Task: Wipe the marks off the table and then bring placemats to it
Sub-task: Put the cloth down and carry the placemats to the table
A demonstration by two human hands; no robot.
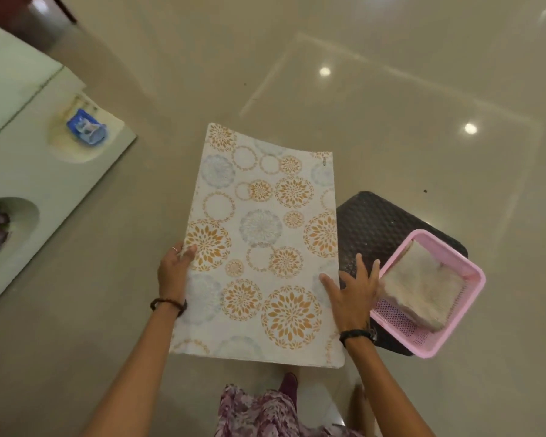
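Observation:
A white placemat (259,244) printed with orange and grey-blue flower circles is held flat above the glossy floor, in the middle of the view. My left hand (174,272) grips its left edge, thumb on top and fingers hidden underneath. My right hand (355,291) is at the mat's right edge with its fingers spread straight; only the thumb lies on the mat. A folded beige cloth (420,291) lies in a pink plastic basket (473,279) just right of that hand.
The pink basket sits on a dark textured stool top (379,222) to the right of the mat. A white piece of furniture (35,184) with round cut-outs stands at the left, a blue cup (87,126) in one recess. Shiny beige floor tiles (360,89) stretch ahead.

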